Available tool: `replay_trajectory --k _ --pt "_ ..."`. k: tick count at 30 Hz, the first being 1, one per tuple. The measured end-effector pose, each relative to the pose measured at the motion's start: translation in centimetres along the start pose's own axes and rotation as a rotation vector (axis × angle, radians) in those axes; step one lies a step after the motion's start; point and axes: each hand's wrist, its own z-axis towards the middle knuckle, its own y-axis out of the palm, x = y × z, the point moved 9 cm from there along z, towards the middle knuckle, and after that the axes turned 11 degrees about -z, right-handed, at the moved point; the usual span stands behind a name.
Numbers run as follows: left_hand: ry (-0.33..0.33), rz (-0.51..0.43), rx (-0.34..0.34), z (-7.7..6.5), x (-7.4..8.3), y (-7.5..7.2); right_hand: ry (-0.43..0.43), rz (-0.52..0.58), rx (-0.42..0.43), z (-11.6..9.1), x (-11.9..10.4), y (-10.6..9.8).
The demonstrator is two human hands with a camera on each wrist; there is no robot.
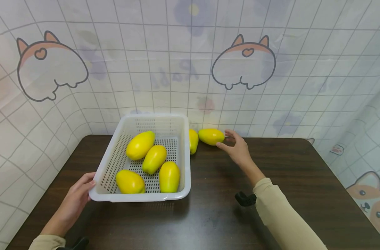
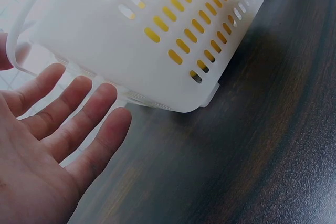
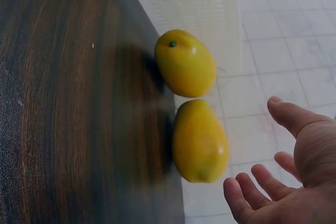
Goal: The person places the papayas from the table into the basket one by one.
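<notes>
Logged at my end: one basket (image 1: pixel 140 198), rim pinched in my left grip (image 1: pixel 75 196); four yellow fruits (image 1: pixel 130 182) inside, seemingly done; two apparently left, the nearer fruit (image 1: pixel 208 136) just beside my wide-spread right grip (image 1: pixel 238 148), the farther fruit (image 1: pixel 193 142) beyond it.

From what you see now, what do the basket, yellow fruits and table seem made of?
Basket: likely white plastic, satin; regular slots pierce its smooth walls. Yellow fruits: smooth, glossy, bright highlights; real skin or plastic, I cannot tell. Table: wood or wood-look laminate, slightly glossy; dark streaked grain, soft reflections.
</notes>
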Motion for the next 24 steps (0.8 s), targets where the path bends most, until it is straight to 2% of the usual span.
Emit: replay_trajectory --k 15,24 --pt "0.038 -0.039 -0.015 0.0 0.5 0.3 0.031 0.009 -0.016 0.5 1.5 0.8" --pt "0.033 -0.036 -0.013 -0.1 0.5 0.3 0.060 0.024 -0.020 1.0 2.2 1.2"
